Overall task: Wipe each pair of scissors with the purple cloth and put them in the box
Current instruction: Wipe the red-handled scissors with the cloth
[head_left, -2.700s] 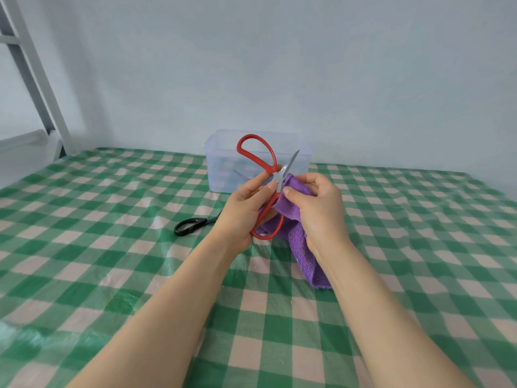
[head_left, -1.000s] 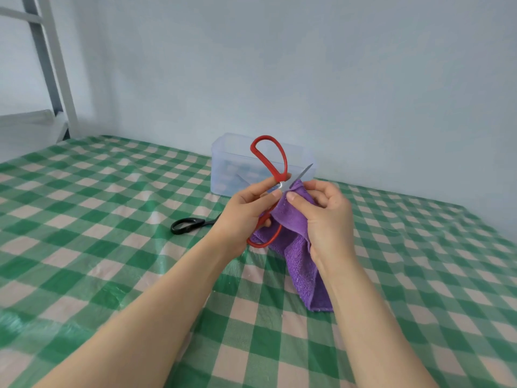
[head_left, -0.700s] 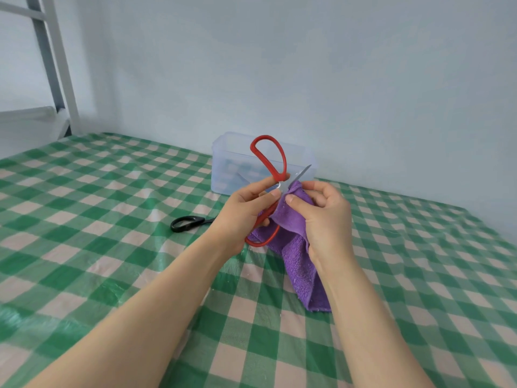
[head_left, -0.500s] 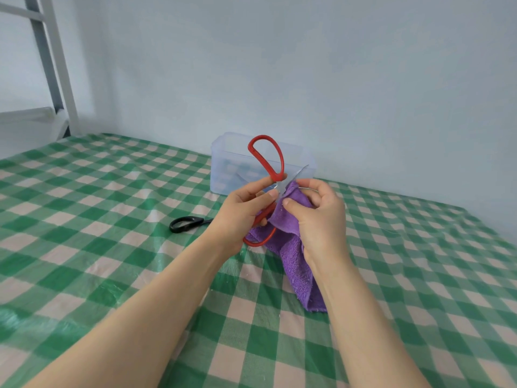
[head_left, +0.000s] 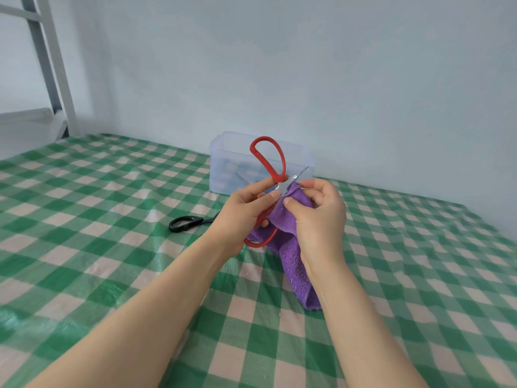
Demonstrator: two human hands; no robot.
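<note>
The left hand (head_left: 243, 214) was curled round the red-handled metal scissors (head_left: 277, 177), with thumb and forefinger pinching them near the pivot. It held them upright above the table, one red loop standing high and the other hanging below the palm. The right hand (head_left: 319, 219) gripped the purple terry cloth (head_left: 293, 261), fingers and thumb pressing a fold of it round the blades. Only the silver blade tip showed above the fold, pointing up and to the right. The rest of the cloth hung down from the right hand, its lower end lying on the green-and-white checked plastic tablecloth (head_left: 84, 219).

Just beyond the hands, at the far edge of the table, stood the clear rectangular plastic box (head_left: 223, 163), open at the top. Whatever lay inside was blurred through its wall. A pair of black-handled scissors (head_left: 199, 220) lay flat on the tablecloth just left of the left hand, their blades hidden behind it. A pale wall (head_left: 335, 79) rose behind the table, and a white metal frame (head_left: 56, 79) stood at the far left.
</note>
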